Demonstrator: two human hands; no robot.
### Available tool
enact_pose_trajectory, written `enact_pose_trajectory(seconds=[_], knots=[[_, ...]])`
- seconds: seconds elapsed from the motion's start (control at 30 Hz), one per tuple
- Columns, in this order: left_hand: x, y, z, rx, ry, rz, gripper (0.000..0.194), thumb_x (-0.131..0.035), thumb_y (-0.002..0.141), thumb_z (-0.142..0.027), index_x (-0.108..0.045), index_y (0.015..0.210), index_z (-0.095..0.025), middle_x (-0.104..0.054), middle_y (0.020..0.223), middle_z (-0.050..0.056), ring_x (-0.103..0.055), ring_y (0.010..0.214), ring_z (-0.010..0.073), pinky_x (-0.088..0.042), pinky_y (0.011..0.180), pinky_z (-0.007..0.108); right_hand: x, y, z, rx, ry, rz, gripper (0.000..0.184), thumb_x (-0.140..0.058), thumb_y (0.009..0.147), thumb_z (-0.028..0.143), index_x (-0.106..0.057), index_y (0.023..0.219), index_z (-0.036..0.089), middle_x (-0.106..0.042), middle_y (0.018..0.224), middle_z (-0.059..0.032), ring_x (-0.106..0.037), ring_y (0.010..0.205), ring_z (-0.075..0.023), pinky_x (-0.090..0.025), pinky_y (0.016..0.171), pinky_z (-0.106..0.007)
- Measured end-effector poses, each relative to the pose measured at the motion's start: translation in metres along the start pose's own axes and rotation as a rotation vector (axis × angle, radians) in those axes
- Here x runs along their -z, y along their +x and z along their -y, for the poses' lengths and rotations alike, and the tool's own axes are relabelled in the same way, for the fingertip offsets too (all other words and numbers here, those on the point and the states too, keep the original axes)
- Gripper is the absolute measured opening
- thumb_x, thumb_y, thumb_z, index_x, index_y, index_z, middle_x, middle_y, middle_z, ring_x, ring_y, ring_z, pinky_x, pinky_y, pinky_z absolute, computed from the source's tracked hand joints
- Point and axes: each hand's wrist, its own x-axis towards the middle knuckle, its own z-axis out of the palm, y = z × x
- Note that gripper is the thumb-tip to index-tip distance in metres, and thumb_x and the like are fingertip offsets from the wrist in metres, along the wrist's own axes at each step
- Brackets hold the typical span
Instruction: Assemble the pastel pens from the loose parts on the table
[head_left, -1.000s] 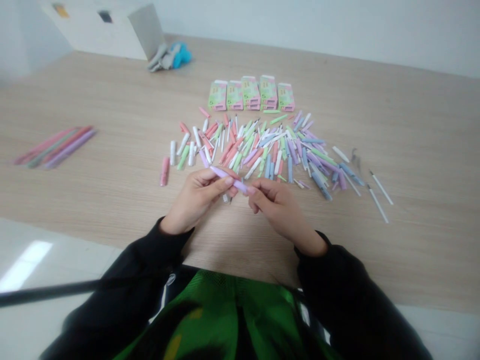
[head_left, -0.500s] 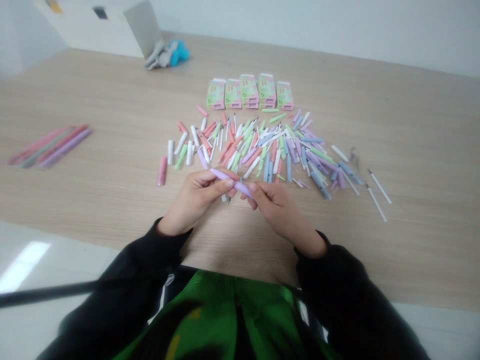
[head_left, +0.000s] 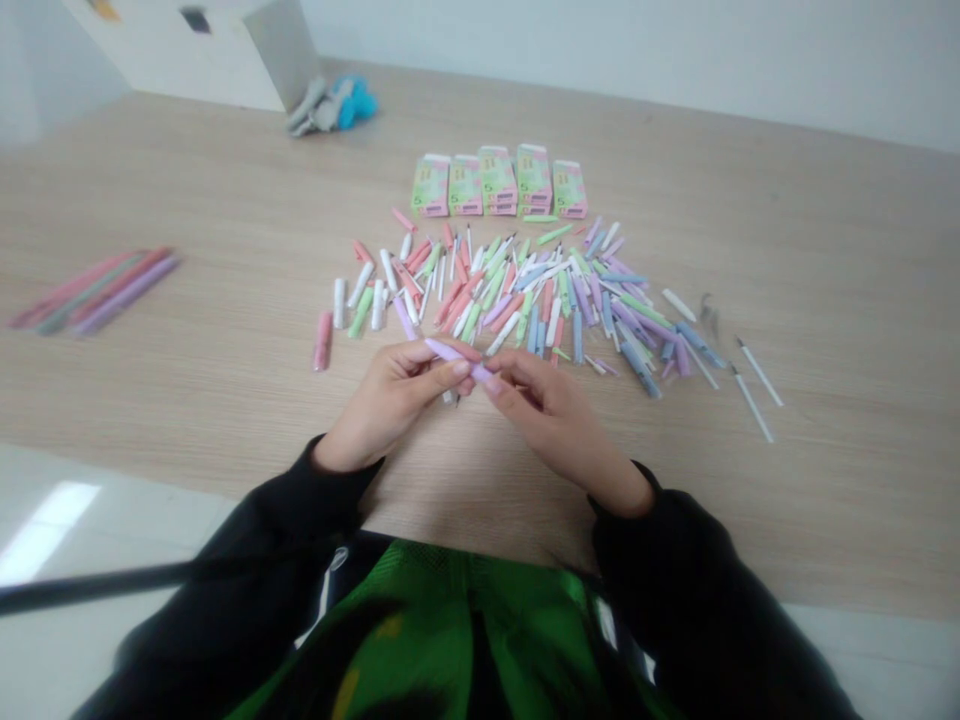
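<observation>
Over the near part of the table, my left hand [head_left: 409, 395] pinches a purple pen [head_left: 444, 350] between thumb and fingers, its tapered end pointing up and left. My right hand [head_left: 544, 410] closes thumb and fingers round the pen's other end, partly hiding it. Just beyond both hands lies a loose heap of pen parts [head_left: 495, 290]: caps, barrels and white refills in pink, green, blue, purple and white. A small white piece [head_left: 450, 397] shows on the table beneath my left fingers.
Several green-and-pink boxes [head_left: 499, 180] stand behind the heap. At the left lie long pink, green and purple sticks [head_left: 112, 285]. Two white refills [head_left: 752, 403] rest at the right. Grey and blue gloves [head_left: 334, 105] sit by a white box [head_left: 202, 50] at the back.
My right thumb and fingers have shifted slightly left and up along the purple pen, covering more of its lower end. My left hand has barely moved.
</observation>
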Motion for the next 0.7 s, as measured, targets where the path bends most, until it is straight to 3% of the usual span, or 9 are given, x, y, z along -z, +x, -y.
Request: enact_pose_trajectory(seconds=[0.07, 0.13, 0.33, 0.53, 0.7], knots=[[0.0000, 0.0003, 0.0001, 0.010, -0.018, -0.002, 0.021, -0.085, 0.075, -0.035, -0.079, 0.086, -0.019, -0.069, 0.070, 0.002, -0.061, 0.066, 0.0119, -0.050, 0.064, 0.022, -0.0021, -0.0007, -0.0010, -0.004, 0.017, -0.059, 0.022, -0.068, 0.085, 0.033, -0.053, 0.097, 0.022, -0.061, 0.080, 0.0022, -0.054, 0.067, -0.0127, -0.039, 0.061, -0.027], [0.0006, 0.0002, 0.0000, 0.016, -0.034, 0.017, 0.021, -0.085, 0.075, -0.034, -0.079, 0.087, -0.018, -0.068, 0.069, 0.002, -0.061, 0.067, 0.0115, -0.050, 0.066, 0.022, -0.0032, -0.0009, -0.0028, -0.024, 0.015, -0.102, 0.020, -0.071, 0.083, 0.029, -0.054, 0.091, 0.021, -0.062, 0.079, 0.0021, -0.055, 0.063, -0.0120, -0.039, 0.057, -0.027], [0.0024, -0.0028, -0.0021, 0.017, -0.084, 0.065, 0.021, -0.080, 0.081, -0.031, -0.079, 0.098, -0.018, -0.069, 0.074, 0.003, -0.062, 0.069, 0.0117, -0.051, 0.068, 0.021, -0.0027, -0.0004, -0.0017, -0.031, 0.066, -0.053, 0.013, -0.064, 0.089, 0.031, -0.063, 0.084, 0.019, -0.060, 0.069, 0.0027, -0.047, 0.056, -0.0102, -0.034, 0.055, -0.028], [-0.0029, -0.0018, -0.0008, -0.012, -0.176, 0.027, 0.033, -0.082, 0.077, -0.046, -0.080, 0.085, -0.015, -0.068, 0.068, 0.004, -0.061, 0.065, 0.0108, -0.052, 0.064, 0.021, -0.0052, -0.0001, 0.0037, -0.012, 0.141, -0.015, 0.016, -0.061, 0.092, 0.031, -0.063, 0.083, 0.018, -0.057, 0.071, 0.0027, -0.044, 0.057, -0.0093, -0.033, 0.056, -0.027], [-0.0022, 0.0015, 0.0009, -0.050, -0.146, -0.044, 0.022, -0.085, 0.076, -0.029, -0.080, 0.094, -0.018, -0.069, 0.065, 0.000, -0.061, 0.060, 0.0080, -0.049, 0.058, 0.016, -0.0076, -0.0003, 0.0012, 0.012, 0.204, -0.020, 0.019, -0.062, 0.091, 0.035, -0.060, 0.082, 0.018, -0.054, 0.072, 0.0033, -0.042, 0.058, -0.0089, -0.032, 0.055, -0.026]])
